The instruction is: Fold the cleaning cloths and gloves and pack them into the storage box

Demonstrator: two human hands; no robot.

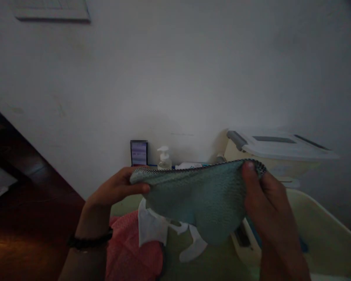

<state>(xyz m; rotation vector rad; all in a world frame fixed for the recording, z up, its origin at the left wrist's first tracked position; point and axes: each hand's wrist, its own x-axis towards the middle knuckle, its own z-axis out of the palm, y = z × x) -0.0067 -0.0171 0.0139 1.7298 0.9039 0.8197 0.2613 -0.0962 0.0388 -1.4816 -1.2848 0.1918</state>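
Observation:
A grey-green cloth (201, 199) with a black-and-white checked edge is stretched in the air between my two hands. My left hand (125, 185) pinches its left corner, thumb in front and fingers behind. On the far side, my right hand (266, 199) grips the right corner with the thumb pressed on the front, and the checked side shows there. The cloth's lower part hangs loose. Below it lie a pink cloth (131, 249) and white fabric pieces (153, 226) on a greenish surface (175, 265), partly hidden by the cloth and my hands.
Against the wall stand an upright phone (139, 153) and a clear pump bottle (164, 158). A lidded storage bin (269, 164) is at the right, with a pale green tub (324, 234) in front. Dark reddish furniture (26, 195) is at the left.

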